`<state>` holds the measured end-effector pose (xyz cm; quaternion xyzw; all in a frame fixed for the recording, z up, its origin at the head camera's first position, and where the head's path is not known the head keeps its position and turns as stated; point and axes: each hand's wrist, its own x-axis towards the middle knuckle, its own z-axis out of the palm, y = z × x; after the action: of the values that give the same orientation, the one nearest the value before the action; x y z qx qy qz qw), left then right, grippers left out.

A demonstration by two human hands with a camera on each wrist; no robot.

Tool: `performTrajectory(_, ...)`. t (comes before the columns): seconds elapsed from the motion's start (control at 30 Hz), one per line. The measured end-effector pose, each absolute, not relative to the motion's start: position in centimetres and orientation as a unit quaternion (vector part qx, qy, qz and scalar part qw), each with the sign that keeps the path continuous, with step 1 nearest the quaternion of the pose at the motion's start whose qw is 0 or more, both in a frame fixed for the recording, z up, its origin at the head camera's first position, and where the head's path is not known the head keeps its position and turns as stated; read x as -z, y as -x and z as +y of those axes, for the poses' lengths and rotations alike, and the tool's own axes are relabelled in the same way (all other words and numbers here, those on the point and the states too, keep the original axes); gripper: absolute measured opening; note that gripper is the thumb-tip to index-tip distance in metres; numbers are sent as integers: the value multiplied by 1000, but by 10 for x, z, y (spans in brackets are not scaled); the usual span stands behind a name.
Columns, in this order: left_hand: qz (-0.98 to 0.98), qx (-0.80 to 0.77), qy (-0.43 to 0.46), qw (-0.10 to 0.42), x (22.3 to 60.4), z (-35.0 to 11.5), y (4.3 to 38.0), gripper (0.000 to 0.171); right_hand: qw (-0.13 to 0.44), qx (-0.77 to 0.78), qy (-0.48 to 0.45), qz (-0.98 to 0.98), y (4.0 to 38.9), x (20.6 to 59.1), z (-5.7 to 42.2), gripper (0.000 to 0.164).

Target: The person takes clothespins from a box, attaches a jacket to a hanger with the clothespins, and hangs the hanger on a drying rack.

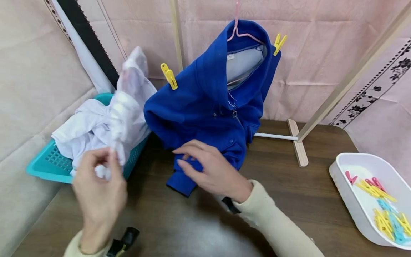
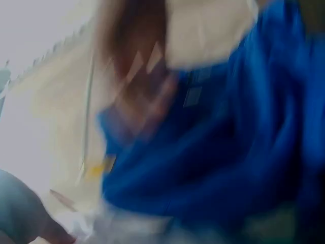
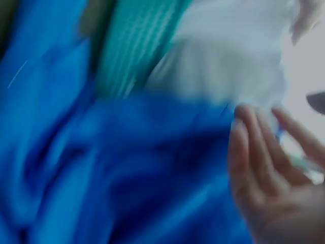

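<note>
In the head view my left hand (image 1: 101, 185) pinches a white cloth (image 1: 120, 117) between thumb and fingers, and the cloth rises in a blurred fold above the teal basket (image 1: 41, 164). More white fabric (image 1: 86, 125) is heaped inside that basket. My right hand (image 1: 208, 171) holds nothing, its fingers loosely bent in front of the lower part of a blue zip jacket (image 1: 199, 103). This jacket hangs on a pink hanger (image 1: 237, 30). A yellow clothespin (image 1: 169, 76) grips its left shoulder and another yellow clothespin (image 1: 279, 44) its right. Both wrist views are blurred.
A white tub (image 1: 340, 178) with yellow, pink and blue clothespins (image 1: 375, 189) stands at the right on the brown table (image 1: 160, 225). A wooden rack post (image 1: 346, 78) with a foot (image 1: 298, 146) and a white bar (image 1: 276, 136) stands behind. Pink cloth (image 1: 321, 57) covers the back.
</note>
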<state>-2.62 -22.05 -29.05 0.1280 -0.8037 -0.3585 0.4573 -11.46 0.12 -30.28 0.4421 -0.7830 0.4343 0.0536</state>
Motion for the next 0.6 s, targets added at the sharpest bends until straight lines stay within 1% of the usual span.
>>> performTrajectory(0.1, -801, 385, -86, 451, 306, -190, 28, 13, 47, -497, -404, -766, 106, 293, -30, 24)
performTrajectory(0.2, -793, 395, -46, 461, 321, -169, 31, 10, 65, -533, -364, -761, 105, 287, -58, 20)
performTrajectory(0.27, -796, 387, -24, 466, 328, -161, 33, 9, 89, -534, -350, -764, 107, 286, -70, 18)
performTrajectory(0.33, -814, 362, -8, 454, 332, -158, 31, 12, 111, -522, -349, -770, 110, 285, -75, 22)
performTrajectory(0.4, -839, 329, 8, 433, 331, -161, 28, 20, 125, -506, -353, -777, 112, 283, -77, 23)
performTrajectory(0.47, -869, 292, 12, 398, 325, -170, 23, 26, 130, -491, -353, -786, 115, 281, -75, 20)
performTrajectory(0.6, -901, 245, -18, 358, 303, -213, 26, 40, 113, -477, -340, -802, 117, 277, -65, 15)
